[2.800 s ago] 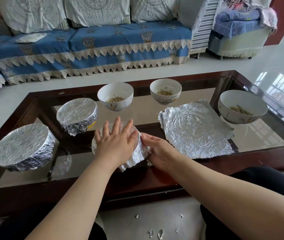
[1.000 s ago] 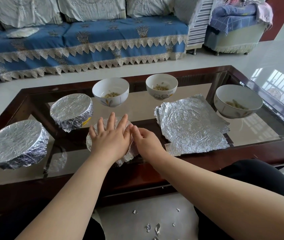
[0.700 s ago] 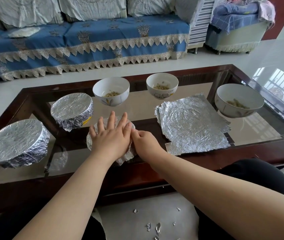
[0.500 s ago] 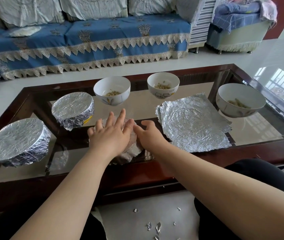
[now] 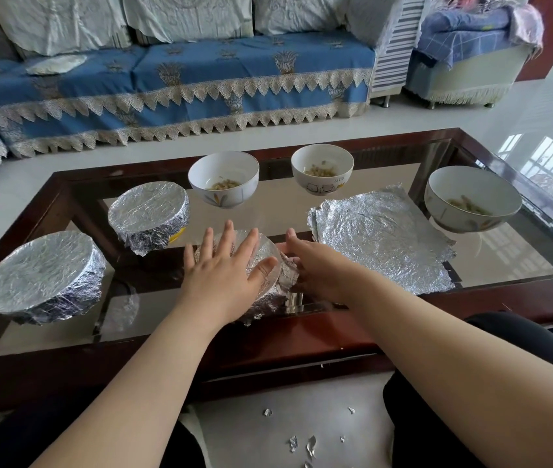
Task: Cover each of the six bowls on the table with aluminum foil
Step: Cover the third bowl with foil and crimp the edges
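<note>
The glass table (image 5: 386, 336) carries spare foil sheets (image 5: 379, 238). The third bowl (image 5: 270, 265) sits at its near edge. The left hand (image 5: 224, 268) lies flat and open on top; the right hand (image 5: 315, 265), fingers relaxed, presses the side. Foil is thin, tears easily; crimp it under the rim. One far bowl's (image 5: 322, 170) lettering is unreadable.

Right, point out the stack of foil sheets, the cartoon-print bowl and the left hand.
stack of foil sheets (image 5: 379, 238): head view, middle of the top sheet.
cartoon-print bowl (image 5: 322, 182): head view, its outer front wall.
left hand (image 5: 224, 265): head view, back of the hand.
</note>
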`<action>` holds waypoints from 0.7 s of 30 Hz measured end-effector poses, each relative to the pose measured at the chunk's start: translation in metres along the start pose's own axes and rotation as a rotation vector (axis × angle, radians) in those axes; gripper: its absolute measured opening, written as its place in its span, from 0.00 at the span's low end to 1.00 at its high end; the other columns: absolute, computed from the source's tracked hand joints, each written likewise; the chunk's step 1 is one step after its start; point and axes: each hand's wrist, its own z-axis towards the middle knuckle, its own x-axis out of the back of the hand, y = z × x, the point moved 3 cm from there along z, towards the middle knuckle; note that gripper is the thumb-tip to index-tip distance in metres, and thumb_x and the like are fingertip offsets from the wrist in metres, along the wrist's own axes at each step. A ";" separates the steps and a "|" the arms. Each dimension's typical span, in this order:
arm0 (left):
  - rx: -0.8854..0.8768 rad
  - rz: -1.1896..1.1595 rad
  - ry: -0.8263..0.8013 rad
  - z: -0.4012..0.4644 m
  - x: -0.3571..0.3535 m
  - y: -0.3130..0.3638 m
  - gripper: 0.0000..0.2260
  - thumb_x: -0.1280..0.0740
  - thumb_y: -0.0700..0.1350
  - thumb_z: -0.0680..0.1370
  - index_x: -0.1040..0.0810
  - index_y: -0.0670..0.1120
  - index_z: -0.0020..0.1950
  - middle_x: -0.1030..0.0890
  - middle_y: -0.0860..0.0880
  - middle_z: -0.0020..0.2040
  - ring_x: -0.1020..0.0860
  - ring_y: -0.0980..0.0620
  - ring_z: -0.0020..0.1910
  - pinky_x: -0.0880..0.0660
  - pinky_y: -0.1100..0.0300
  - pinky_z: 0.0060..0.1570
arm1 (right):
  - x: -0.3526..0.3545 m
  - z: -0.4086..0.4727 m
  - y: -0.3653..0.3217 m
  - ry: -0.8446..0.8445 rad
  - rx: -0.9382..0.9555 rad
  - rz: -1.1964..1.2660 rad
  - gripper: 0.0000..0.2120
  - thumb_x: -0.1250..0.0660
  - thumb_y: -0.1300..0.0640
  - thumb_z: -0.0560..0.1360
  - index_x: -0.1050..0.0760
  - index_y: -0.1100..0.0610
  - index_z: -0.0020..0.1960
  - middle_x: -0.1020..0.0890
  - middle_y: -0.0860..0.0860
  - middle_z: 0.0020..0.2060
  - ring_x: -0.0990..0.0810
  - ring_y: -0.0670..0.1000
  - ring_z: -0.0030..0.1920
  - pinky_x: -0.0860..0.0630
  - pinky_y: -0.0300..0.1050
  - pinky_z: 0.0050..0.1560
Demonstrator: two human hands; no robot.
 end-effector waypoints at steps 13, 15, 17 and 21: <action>0.022 -0.012 -0.006 0.001 -0.004 0.000 0.33 0.65 0.69 0.75 0.60 0.62 0.80 0.61 0.48 0.82 0.60 0.42 0.80 0.58 0.40 0.76 | -0.003 -0.007 0.015 0.095 0.141 0.018 0.17 0.36 0.47 0.79 0.20 0.59 0.56 0.17 0.59 0.53 0.20 0.50 0.48 0.25 0.41 0.48; 0.027 -0.014 -0.005 0.001 -0.004 0.000 0.33 0.65 0.69 0.76 0.60 0.62 0.80 0.61 0.48 0.82 0.60 0.42 0.80 0.57 0.40 0.76 | -0.004 -0.008 0.013 0.158 0.245 -0.079 0.18 0.37 0.48 0.80 0.19 0.63 0.51 0.18 0.58 0.42 0.24 0.48 0.42 0.28 0.41 0.45; 0.033 -0.014 0.000 0.000 -0.004 0.000 0.33 0.65 0.69 0.75 0.59 0.62 0.80 0.61 0.48 0.82 0.59 0.42 0.80 0.57 0.40 0.76 | -0.007 -0.007 0.016 0.175 0.249 -0.069 0.17 0.37 0.47 0.80 0.18 0.59 0.48 0.18 0.52 0.39 0.24 0.46 0.40 0.28 0.39 0.46; 0.049 -0.022 0.016 0.001 -0.005 0.000 0.35 0.66 0.69 0.73 0.58 0.62 0.80 0.59 0.47 0.82 0.58 0.42 0.80 0.55 0.40 0.76 | -0.011 -0.003 0.023 0.218 0.275 -0.022 0.15 0.37 0.46 0.79 0.19 0.55 0.43 0.20 0.46 0.32 0.23 0.43 0.34 0.27 0.39 0.43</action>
